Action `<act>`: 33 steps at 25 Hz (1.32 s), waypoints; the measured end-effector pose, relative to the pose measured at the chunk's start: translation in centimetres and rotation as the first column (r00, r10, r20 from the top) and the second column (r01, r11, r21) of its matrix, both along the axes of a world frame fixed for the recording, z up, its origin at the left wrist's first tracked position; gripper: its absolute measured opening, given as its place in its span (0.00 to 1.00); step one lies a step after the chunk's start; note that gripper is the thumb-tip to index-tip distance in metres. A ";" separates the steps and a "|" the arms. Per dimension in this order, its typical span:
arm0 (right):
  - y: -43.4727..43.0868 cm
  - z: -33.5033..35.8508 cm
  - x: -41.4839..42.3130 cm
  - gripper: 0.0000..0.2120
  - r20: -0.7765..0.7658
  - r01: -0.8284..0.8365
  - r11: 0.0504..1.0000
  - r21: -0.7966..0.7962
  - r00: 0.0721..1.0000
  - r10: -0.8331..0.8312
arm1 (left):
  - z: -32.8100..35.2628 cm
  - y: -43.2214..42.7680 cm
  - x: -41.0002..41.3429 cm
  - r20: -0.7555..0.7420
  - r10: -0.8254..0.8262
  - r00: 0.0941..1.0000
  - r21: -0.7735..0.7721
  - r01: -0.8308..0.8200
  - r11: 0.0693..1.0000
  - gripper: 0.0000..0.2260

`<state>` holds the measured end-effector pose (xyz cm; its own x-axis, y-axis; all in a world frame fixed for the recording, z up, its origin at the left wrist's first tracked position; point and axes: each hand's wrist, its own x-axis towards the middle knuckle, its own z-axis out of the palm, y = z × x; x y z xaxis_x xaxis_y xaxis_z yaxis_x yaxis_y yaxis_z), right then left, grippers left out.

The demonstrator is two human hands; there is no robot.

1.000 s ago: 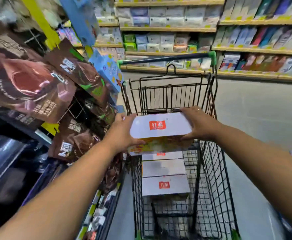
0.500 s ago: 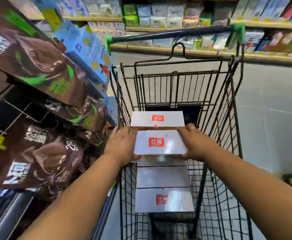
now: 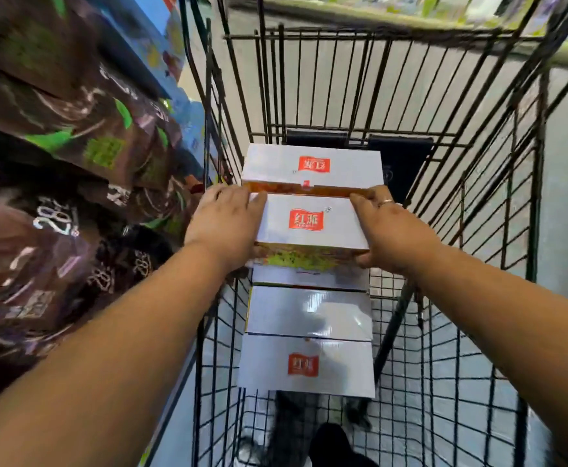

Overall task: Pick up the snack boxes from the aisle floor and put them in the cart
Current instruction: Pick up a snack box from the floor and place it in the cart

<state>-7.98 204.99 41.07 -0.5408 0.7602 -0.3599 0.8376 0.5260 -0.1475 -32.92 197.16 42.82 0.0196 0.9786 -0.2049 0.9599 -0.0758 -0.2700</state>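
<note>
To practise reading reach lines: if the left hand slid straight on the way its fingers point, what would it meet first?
Most likely the far snack box beyond the left hand; its fingertips look close to that box's orange side, though depth is unclear.

A thin pale ring (image 3: 385, 202) is worn on a finger of the right hand (image 3: 395, 232). The left forearm (image 3: 124, 348) and right forearm (image 3: 511, 332) are seen bare.

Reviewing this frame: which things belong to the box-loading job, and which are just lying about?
Job: snack box held between left hand and right hand; other boxes already in the cart.
Lying about: brown snack bags; blue packs on the left display; far shelf.
</note>
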 end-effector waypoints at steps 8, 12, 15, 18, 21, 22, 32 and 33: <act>-4.5 4.1 -0.3 0.52 0.153 -0.020 0.983 0.185 0.988 -0.009 | 2.8 -3.1 3.5 0.009 0.131 0.991 -0.049 -0.131 0.990 0.44; -8.3 9.5 -0.8 0.52 0.081 -0.036 0.978 0.206 0.997 0.019 | 7.7 -8.3 4.8 0.033 0.123 0.992 0.038 -0.124 0.992 0.45; -12.3 14.3 -1.6 0.53 0.041 -0.065 0.968 0.243 0.998 0.057 | 11.9 -12.3 5.1 0.110 0.169 0.979 0.145 -0.184 0.972 0.47; -18.7 20.9 -2.9 0.52 -0.013 -0.104 0.944 0.312 0.993 0.114 | 17.7 -19.3 4.8 0.209 0.201 0.957 0.279 -0.255 0.926 0.47; -25.4 27.9 -4.7 0.51 -0.118 -0.152 0.926 0.347 0.972 0.204 | 23.9 -26.8 3.9 0.235 0.205 0.950 0.385 -0.285 0.878 0.48; -27.3 29.9 -5.3 0.51 -0.137 -0.179 0.914 0.363 0.960 0.243 | 25.6 -29.1 3.7 0.231 0.211 0.950 0.411 -0.292 0.864 0.49; -41.6 44.8 -10.6 0.54 -0.260 -0.468 0.725 0.504 0.719 0.645 | 41.7 -49.6 3.7 0.183 0.531 0.827 0.640 -0.511 0.574 0.50; -43.1 46.0 -10.5 0.53 -0.250 -0.519 0.689 0.505 0.676 0.693 | 42.8 -52.1 4.6 0.196 0.588 0.785 0.649 -0.553 0.522 0.50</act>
